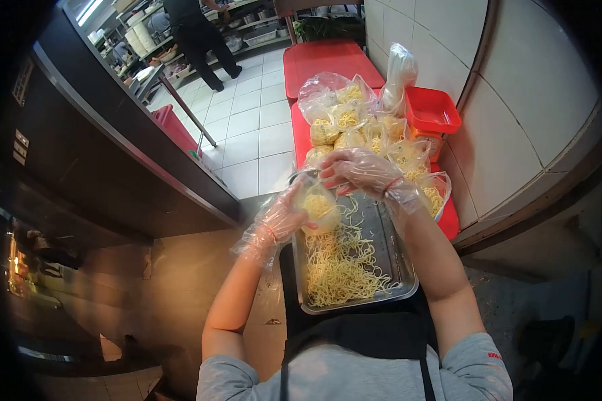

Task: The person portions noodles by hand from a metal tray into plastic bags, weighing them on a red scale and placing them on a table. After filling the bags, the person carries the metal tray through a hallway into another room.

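Observation:
Both my hands wear clear plastic gloves. In my left hand (281, 215) is a clear plastic bag (319, 204) with yellow noodles in it, held above the near-left part of a metal tray. My right hand (364, 172) is at the top of this bag, its fingers bent and close together; what exactly they pinch is hard to make out. Loose noodles (344, 267) cover the lower left of the metal tray (400, 267), and a few strands lie further up it. Just beyond my hands sit several filled noodle bags (348, 119).
The filled bags rest on a red surface (328, 63). A red plastic container (433, 110) and a roll of clear bags (400, 70) stand at its right, near the tiled wall (515, 113). A dark counter edge runs at left. Another person (197, 40) stands on the tiled floor beyond.

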